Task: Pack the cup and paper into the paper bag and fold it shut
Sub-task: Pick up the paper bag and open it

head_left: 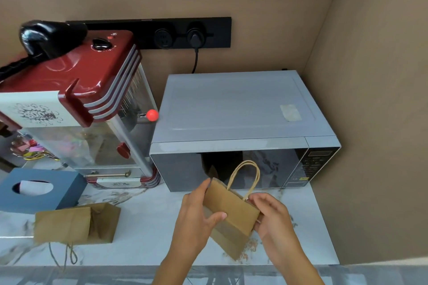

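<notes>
A small brown paper bag [234, 213] with twisted paper handles [245, 178] stands tilted on the marble counter in front of the microwave. My left hand [196, 217] grips its left side, thumb across the front face. My right hand [273, 215] pinches its right edge near the base of the handles. The bag's top part is folded down over its front. No cup or loose paper shows; whatever is inside the bag is hidden.
A second brown paper bag [76, 223] lies on its side at the left, strings trailing toward the counter edge. A blue tissue box [67, 192] and a red popcorn machine [76, 99] stand behind it. A grey microwave [234, 111] fills the back right, against the wall.
</notes>
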`<state>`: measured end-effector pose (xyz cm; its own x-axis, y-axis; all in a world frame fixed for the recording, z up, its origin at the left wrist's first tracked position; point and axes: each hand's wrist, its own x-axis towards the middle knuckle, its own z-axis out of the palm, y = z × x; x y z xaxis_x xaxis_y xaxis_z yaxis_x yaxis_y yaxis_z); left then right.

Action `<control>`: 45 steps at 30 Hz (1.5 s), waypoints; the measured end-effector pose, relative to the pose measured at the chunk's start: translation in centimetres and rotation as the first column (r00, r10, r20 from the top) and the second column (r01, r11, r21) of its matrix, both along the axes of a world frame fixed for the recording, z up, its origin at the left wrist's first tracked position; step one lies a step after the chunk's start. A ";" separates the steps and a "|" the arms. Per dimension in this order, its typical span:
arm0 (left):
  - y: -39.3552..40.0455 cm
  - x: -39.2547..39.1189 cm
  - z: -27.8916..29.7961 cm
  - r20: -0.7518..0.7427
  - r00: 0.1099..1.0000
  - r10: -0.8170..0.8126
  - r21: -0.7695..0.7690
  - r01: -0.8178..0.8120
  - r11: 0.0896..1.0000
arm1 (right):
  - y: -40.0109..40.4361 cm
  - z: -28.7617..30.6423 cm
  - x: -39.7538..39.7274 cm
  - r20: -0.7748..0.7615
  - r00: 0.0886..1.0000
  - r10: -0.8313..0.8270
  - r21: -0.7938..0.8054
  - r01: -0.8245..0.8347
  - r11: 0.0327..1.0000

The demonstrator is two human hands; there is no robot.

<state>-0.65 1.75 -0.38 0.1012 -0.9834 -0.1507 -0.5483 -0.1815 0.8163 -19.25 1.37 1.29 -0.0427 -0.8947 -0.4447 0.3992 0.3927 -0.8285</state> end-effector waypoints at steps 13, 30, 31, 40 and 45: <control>1.4 -2.6 3.7 -0.386 0.921 0.046 0.232 0.049 0.971 | 2.1 0.5 1.6 -0.132 0.937 0.324 -0.144 -0.342 0.929; 0.5 0.1 4.6 -0.376 0.913 0.159 0.424 0.017 0.905 | 1.3 0.4 1.6 -0.294 0.926 0.237 -0.065 -0.267 0.961; 0.3 0.4 4.7 -0.320 0.940 0.115 0.397 0.023 0.918 | 1.2 0.7 1.6 -0.371 0.900 0.231 -0.085 -0.280 0.956; -2.7 3.8 5.4 0.298 0.927 -0.227 0.239 0.158 0.958 | 2.8 4.4 0.0 -0.971 0.209 0.114 -0.035 -0.600 0.799; -3.6 2.4 6.2 0.288 0.953 -0.097 0.055 0.084 0.995 | 2.9 5.5 0.2 -0.987 -0.104 0.125 0.162 -0.686 0.710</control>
